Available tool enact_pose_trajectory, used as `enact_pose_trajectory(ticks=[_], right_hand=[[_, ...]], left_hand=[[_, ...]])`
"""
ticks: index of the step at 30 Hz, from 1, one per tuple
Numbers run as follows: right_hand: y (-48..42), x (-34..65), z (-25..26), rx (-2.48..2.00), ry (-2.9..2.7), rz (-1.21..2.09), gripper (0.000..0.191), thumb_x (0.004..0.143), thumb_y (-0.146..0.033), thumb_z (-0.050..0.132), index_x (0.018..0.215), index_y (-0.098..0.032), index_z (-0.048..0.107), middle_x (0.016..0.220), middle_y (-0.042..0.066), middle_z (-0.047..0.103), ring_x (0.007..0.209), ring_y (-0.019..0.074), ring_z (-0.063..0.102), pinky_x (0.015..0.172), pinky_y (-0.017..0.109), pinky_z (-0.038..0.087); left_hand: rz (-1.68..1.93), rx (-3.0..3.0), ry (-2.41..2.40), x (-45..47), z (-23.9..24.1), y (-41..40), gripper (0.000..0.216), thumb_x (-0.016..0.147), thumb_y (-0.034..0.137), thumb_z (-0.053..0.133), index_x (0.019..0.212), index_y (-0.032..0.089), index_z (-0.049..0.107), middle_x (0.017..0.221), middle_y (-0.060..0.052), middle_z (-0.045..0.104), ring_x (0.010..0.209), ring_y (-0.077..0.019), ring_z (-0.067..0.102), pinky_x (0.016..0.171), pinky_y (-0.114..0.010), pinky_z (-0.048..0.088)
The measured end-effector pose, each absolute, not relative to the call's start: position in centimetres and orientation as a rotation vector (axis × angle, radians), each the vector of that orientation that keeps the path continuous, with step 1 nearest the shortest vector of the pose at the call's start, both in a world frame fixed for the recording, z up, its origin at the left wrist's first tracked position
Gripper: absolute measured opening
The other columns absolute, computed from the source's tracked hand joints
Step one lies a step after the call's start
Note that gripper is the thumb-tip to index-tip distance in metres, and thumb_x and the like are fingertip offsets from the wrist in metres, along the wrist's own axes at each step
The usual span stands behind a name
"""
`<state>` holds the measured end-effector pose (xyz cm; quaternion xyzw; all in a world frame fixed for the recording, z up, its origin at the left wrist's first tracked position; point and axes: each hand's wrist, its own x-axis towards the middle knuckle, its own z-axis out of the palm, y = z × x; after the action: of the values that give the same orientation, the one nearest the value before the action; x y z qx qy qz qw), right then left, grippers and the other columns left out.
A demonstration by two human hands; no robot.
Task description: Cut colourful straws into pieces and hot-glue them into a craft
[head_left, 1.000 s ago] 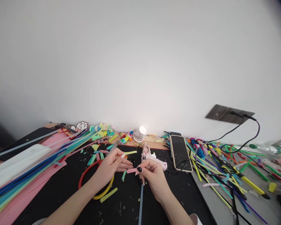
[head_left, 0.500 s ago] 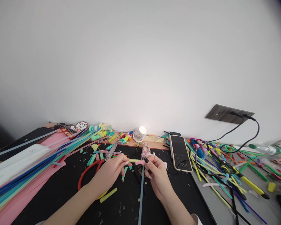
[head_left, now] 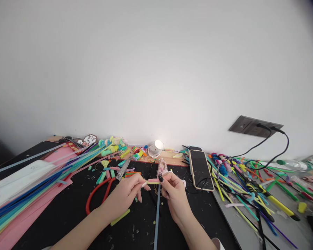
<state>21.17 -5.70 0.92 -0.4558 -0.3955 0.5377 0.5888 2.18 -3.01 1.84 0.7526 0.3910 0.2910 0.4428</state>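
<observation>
My left hand (head_left: 126, 194) and my right hand (head_left: 173, 194) meet over the black mat (head_left: 135, 225). Both pinch the ends of a short pink and yellow-green straw piece (head_left: 153, 181) held between them. The right thumb with its dark nail presses on the piece's right end. Just behind my right hand lies a pink glue gun (head_left: 163, 168). Scissors with red handles (head_left: 106, 187) lie to the left of my left hand. A grey-blue straw (head_left: 156, 222) runs along the mat below my hands.
A bundle of long coloured straws (head_left: 41, 180) lies on pink paper at the left. A phone (head_left: 200, 169) lies right of the glue gun. More straws and black cables (head_left: 250, 187) cover the grey surface at the right. A small lit lamp (head_left: 156, 147) stands by the wall.
Both hands have moved a little away from me, toward the glue gun. A yellow-green piece has joined the pink one between my fingertips. The scissors' handles now show left of my left hand.
</observation>
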Motion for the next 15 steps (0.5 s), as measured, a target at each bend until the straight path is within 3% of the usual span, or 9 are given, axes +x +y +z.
enact_pose_trajectory(ticks=[8,15], right_hand=[[-5.53,21.08,0.42,-1.102,-0.942,1.144,0.037,0.071,-0.048,0.079,0.065,-0.02,0.055,0.059,-0.006,0.043,0.046,0.0062,0.019,0.045,0.023,0.014],[-5.69,21.2,0.41,-1.14,-0.963,1.132,0.04,0.072,-0.051,0.077,0.066,-0.02,0.053,0.06,-0.004,0.051,0.045,0.0062,0.019,0.045,0.023,0.015]], left_hand=[[0.728,1.769,0.956,2.54,2.11,-3.06,0.027,0.096,0.032,0.038,0.086,0.021,0.06,0.069,0.002,0.068,0.057,-0.0148,0.065,0.064,-0.027,0.044],[0.742,1.74,0.914,2.65,1.73,-3.03,0.024,0.094,0.033,0.039,0.081,0.021,0.055,0.088,-0.002,0.073,0.055,-0.0133,0.064,0.062,-0.028,0.047]])
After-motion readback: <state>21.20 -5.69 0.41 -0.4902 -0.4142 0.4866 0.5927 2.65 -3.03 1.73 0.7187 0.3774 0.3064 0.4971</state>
